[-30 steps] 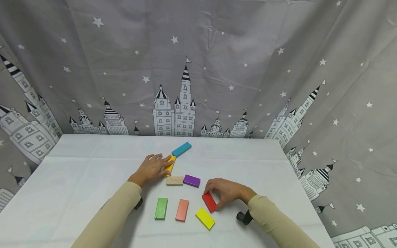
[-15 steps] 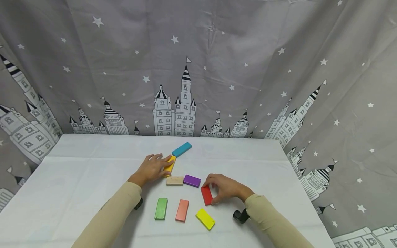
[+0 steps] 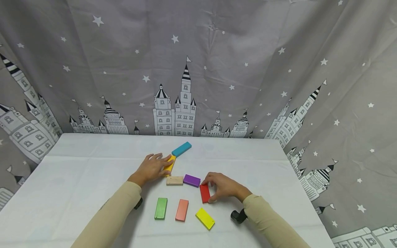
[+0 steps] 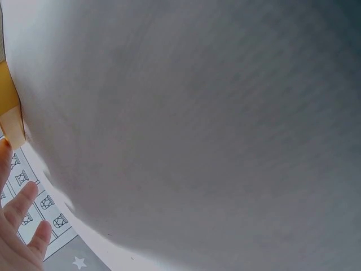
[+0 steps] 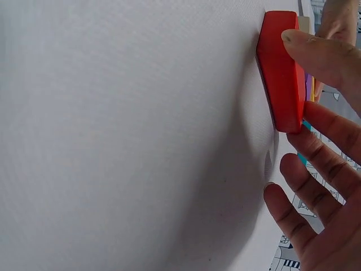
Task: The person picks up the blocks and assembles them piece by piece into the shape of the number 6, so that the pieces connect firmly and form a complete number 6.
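Observation:
My right hand (image 3: 224,186) holds a red wooden block (image 3: 204,194) lengthwise, thumb at its near end and fingers at the far end. In the right wrist view the red block (image 5: 279,73) lies between thumb and fingertips, low over the white cloth. The block's upper end is right by a purple block (image 3: 191,181). My left hand (image 3: 151,169) has thumb and index finger on an amber block (image 3: 169,166), partly covering it. That block meets a blue block (image 3: 181,149) at its far end and a beige block (image 3: 175,181) at its near end.
Closer to me lie a green block (image 3: 161,208), a salmon block (image 3: 182,210) and a bright yellow block (image 3: 205,218). The white-covered table (image 3: 93,162) ends at a grey curtain (image 3: 124,44) printed with castles and stars.
My right hand has slid the red block up and left toward the purple block, turning it a little more upright. The left hand and the other blocks have stayed put.

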Demonstrator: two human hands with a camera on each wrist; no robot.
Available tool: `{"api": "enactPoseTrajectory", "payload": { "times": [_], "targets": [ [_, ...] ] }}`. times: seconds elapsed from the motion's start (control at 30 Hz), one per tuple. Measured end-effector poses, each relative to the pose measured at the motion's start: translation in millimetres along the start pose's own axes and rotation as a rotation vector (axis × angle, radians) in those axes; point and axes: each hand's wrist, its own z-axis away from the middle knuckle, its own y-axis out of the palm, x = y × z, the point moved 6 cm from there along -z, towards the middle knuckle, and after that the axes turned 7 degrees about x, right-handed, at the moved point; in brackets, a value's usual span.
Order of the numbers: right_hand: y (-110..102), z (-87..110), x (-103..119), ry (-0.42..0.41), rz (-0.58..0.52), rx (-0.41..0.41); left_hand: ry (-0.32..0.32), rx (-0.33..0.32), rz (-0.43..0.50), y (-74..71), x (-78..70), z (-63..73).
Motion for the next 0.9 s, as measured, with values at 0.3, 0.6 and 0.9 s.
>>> {"api": "enactPoseTrajectory", "payload": {
  "times": [0.3,0.6,0.9],
  "targets": [
    [0.6,-1.4,-0.5,0.011,0.0,-0.014,0.0,-0.002,0.013,-1.2,-0.9,3.3],
    [0.7,-2.1,-1.0,0.024,-0.011,-0.017,0.009,-0.009,-0.003,-1.1,-0.8,3.1],
    [1.9,-1.6,-0.5,0.031,-0.012,-0.015,0.005,-0.007,-0.002,1.7,0.9,-0.4]
  ]
}}
